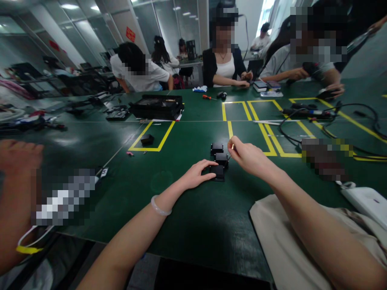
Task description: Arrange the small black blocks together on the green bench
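With the near block (219, 173) as the dial's centre and twelve pointing away from the person, the left hand (199, 174) is lying at nine o'clock, its spread thumb and fingertips loosely holding that block on the green table (181, 225). The middle block (221, 158) and far block (217, 148) are sitting towards twelve. At one o'clock the right hand (240, 150) is tightly pinching what seems to be a slender item (229, 158), slanting down towards the middle block.

For good control, the left hand would best be pressing lightly and evenly, so the near block is not sliding into its neighbour, while the right wrist is staying low and the fingertips are guiding the item in line.

The right fingers are hiding most of the item, so its kind and whether its tip is touching anything cannot be told. The left fingertips are covering the near block's left edge, and blur is obscuring small details.
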The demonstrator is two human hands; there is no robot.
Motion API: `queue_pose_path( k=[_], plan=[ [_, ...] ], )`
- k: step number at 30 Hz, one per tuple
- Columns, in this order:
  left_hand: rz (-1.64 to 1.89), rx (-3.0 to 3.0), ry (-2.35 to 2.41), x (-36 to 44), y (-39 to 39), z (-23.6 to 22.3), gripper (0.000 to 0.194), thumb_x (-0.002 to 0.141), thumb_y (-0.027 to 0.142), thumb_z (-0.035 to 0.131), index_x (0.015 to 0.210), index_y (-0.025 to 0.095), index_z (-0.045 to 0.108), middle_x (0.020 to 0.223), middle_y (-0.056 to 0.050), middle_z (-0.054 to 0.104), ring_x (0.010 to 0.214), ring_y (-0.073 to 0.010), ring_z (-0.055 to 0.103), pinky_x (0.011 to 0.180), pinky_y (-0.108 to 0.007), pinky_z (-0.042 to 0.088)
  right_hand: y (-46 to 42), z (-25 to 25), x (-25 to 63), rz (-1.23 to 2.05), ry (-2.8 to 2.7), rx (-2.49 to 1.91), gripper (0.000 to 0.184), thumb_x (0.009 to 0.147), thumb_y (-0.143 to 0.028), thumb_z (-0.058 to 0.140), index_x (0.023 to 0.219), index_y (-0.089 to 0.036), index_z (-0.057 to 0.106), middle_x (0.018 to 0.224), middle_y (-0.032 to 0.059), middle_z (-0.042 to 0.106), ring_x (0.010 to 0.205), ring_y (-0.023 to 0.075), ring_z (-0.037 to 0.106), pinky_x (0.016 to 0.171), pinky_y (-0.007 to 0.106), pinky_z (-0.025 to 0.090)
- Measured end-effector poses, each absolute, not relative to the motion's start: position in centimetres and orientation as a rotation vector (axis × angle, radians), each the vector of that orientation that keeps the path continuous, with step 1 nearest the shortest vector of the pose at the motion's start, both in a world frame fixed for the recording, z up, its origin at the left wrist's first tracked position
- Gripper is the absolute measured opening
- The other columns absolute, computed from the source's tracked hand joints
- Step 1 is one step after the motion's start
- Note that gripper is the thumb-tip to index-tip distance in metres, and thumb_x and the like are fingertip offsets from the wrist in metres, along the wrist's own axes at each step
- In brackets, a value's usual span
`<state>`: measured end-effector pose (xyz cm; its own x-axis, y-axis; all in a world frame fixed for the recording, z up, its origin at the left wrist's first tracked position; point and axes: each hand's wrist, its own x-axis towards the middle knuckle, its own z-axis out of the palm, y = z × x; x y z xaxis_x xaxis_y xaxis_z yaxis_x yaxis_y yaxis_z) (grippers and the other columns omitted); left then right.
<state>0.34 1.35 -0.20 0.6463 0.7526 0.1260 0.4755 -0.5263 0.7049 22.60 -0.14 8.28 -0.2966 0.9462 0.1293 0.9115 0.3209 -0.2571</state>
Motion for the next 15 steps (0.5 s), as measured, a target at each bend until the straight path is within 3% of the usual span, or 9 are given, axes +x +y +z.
queue_pose_path(
  k=[8,15],
  plan=[
    [0.565,2.218,0.935,0.34,1.34,-0.20,0.038,0.090,0.039,0.055,0.126,0.025,0.053,0.114,-0.006,0.057,0.106,-0.0216,0.054,0.088,-0.032,0.043,-0.27,8.31,22.42,0.089,-2.343,-1.726,0.021,0.094,-0.040,0.037,0.091,-0.023,0.049,0.073,0.0026,0.062,0.065,0.0182,0.055,0.052,0.026,0.023],
    [0.577,2.226,0.926,0.32,1.29,-0.26,0.038,0.090,0.039,0.055,0.126,0.026,0.053,0.113,-0.005,0.057,0.104,-0.0218,0.055,0.088,-0.033,0.043,-0.44,8.17,22.22,0.162,-2.339,-1.626,0.016,0.092,-0.032,0.038,0.102,-0.023,0.046,0.080,0.0028,0.064,0.067,0.0177,0.055,0.053,0.026,0.025]
  ],
)
